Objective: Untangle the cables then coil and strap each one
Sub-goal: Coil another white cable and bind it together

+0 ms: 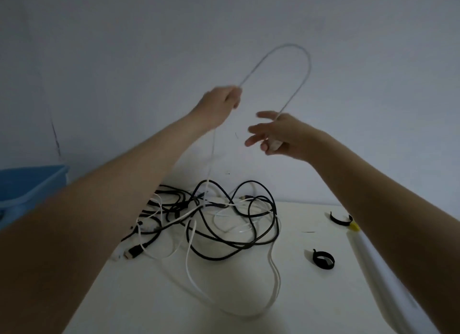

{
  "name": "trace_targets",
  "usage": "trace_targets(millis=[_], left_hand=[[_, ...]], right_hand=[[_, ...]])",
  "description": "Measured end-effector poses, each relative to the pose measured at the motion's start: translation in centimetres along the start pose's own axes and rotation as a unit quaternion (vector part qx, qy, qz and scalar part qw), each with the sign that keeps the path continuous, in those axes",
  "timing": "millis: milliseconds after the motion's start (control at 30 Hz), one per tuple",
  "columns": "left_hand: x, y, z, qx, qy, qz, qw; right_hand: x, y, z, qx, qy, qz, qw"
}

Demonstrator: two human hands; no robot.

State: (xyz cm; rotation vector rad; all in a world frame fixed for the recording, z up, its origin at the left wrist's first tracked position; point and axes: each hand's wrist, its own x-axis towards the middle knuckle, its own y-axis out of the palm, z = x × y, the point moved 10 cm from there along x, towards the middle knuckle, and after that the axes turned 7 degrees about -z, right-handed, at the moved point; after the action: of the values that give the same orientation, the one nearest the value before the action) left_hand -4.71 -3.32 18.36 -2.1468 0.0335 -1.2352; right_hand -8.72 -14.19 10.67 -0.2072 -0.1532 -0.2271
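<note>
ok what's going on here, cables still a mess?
A person is pulling one white cable up out of the tangle. The left hand grips it, the right hand holds its end with some fingers spread, and it arcs in a loop between them. From the left hand it drops into the pile of black and white cables on the white table, still knotted. Two black straps lie unused to the right.

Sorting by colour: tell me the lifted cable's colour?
White; the lifted cable shows best in the head view.
</note>
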Motion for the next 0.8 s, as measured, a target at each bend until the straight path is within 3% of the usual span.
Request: trace_targets(millis=[67, 133, 233, 267, 333, 400, 467, 533, 600, 633, 700, 800], left_hand=[[1.5, -2.3, -3.6, -0.07, 0.038, -0.036, 0.996], [2.0, -3.2, -5.8, -0.12, 0.053, -0.036, 0.991], [1.3, -2.3, -4.3, -0.171, -0.021, -0.012, 0.985], [0.5, -1.2, -2.5, -0.228, -0.08, 0.014, 0.97], [-2.3, 2.4, 0.6, -0.349, -0.207, 0.123, 0.906], [-5.4, 6.0, 1.8, -0.374, -0.234, 0.227, 0.868], [-7.0, 7.6, 2.0, -0.339, -0.193, 0.255, 0.885], [-7.7, 7.8, 3.4, -0.235, -0.147, 0.232, 0.932], [-8.6, 8.4, 5.4, -0.12, -0.125, 0.243, 0.955], [-8.8, 8.6, 6.3, -0.078, -0.126, 0.244, 0.958], [-7.7, 7.8, 6.6, -0.048, -0.142, 0.197, 0.969], [-4.0, 4.8, 2.9, -0.088, -0.124, 0.098, 0.984]], right_hand=[[-0.5, 3.2, 0.6, 0.003, -0.02, 0.082, 0.996], [-0.9, 5.7, 1.7, 0.012, -0.047, 0.117, 0.992], [-0.2, 5.6, 2.5, 0.115, -0.035, 0.062, 0.991], [0.0, 4.9, 2.6, 0.152, -0.026, 0.039, 0.987], [0.2, 3.0, 2.9, 0.207, -0.022, -0.007, 0.978], [0.5, 0.6, 3.8, 0.248, -0.037, -0.072, 0.965], [0.6, -3.1, 5.7, 0.31, -0.092, -0.168, 0.931], [-0.5, -7.7, 8.6, 0.377, -0.193, -0.254, 0.869], [-1.8, -11.5, 11.1, 0.391, -0.266, -0.308, 0.825], [-1.8, -12.5, 11.4, 0.376, -0.273, -0.323, 0.825], [-0.9, -12.1, 10.1, 0.293, -0.221, -0.329, 0.87], [0.7, -6.6, 4.4, 0.123, -0.074, -0.212, 0.967]])
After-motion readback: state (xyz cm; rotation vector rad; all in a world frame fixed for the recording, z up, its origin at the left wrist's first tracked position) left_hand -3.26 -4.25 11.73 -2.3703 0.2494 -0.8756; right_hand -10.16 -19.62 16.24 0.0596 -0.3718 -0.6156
